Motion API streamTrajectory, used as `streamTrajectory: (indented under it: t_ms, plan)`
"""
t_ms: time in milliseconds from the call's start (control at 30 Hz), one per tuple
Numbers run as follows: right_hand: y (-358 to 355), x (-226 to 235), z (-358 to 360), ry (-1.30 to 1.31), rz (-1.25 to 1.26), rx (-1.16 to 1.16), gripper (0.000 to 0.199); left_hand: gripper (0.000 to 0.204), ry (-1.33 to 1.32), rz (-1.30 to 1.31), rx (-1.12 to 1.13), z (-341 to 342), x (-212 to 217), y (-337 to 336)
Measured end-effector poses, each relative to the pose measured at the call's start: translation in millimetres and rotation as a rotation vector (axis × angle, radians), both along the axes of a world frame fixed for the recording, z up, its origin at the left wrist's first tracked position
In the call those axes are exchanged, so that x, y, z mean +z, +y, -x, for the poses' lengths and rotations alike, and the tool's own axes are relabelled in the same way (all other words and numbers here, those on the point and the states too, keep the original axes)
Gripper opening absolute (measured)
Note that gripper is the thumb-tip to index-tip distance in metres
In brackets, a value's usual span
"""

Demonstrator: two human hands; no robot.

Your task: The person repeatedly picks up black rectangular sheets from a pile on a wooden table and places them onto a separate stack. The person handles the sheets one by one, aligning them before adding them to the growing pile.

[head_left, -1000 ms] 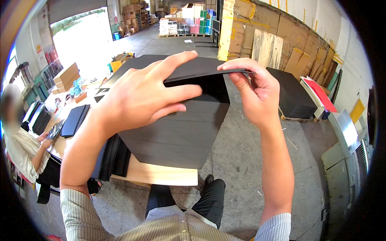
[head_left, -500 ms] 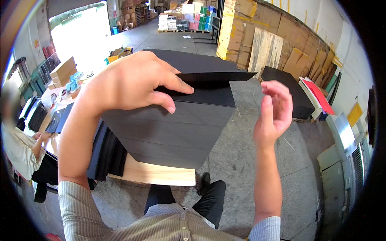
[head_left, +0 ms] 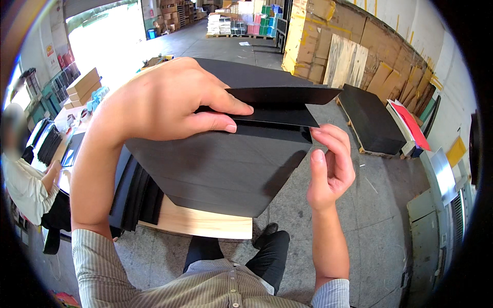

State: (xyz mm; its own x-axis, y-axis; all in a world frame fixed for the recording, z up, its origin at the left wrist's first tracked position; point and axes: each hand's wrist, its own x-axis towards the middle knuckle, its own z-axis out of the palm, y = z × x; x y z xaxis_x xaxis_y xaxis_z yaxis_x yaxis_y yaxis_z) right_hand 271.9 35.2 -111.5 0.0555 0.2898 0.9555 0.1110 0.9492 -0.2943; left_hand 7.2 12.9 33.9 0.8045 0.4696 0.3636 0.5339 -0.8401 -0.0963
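Note:
A tall stack of black sheets (head_left: 221, 174) stands in front of me on a pale wooden board (head_left: 200, 219). My left hand (head_left: 164, 102) reaches over its top, thumb and forefinger closed on a black sheet (head_left: 277, 114) whose near edge is lifted off the stack. Above those fingers another black flap (head_left: 287, 94) stands raised, its far side out of sight. My right hand (head_left: 333, 167) is at the stack's right corner, thumb and curled fingers apart. Its forefinger tip is at the lifted sheet's corner; whether it touches I cannot tell.
Folded black pieces (head_left: 136, 192) lean left of the stack. At far left a person (head_left: 28, 179) works at a table. Another black stack (head_left: 372, 115) sits on a pallet at right, beside red sheets (head_left: 411, 123). Big cardboard boxes (head_left: 328, 31) rise behind; a grey machine (head_left: 429, 220) stands at lower right.
My right hand has moved left and down to the sheet's corner. A second sheet has lifted from the stack under my left fingers, and the upper flap has shifted slightly right.

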Motion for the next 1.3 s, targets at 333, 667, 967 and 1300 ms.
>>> streamTrajectory:
  t_ms: [333,667,967,1300]
  plan:
    - [6,6,2,-0.099,-0.074,-0.036,0.032,0.024,0.036,-0.094,0.142,-7,-6,-11]
    - [9,-2,9,-0.088,-0.136,-0.15,0.028,0.015,0.054,-0.269,0.091,-10,-24,-16]
    - [9,-11,14,-0.033,-0.1,-0.132,0.028,0.016,0.063,-0.298,0.147,-15,-26,-20]
    - [11,-14,23,0.057,-0.093,-0.093,0.036,0.012,0.107,-0.325,0.125,-16,-22,-18]
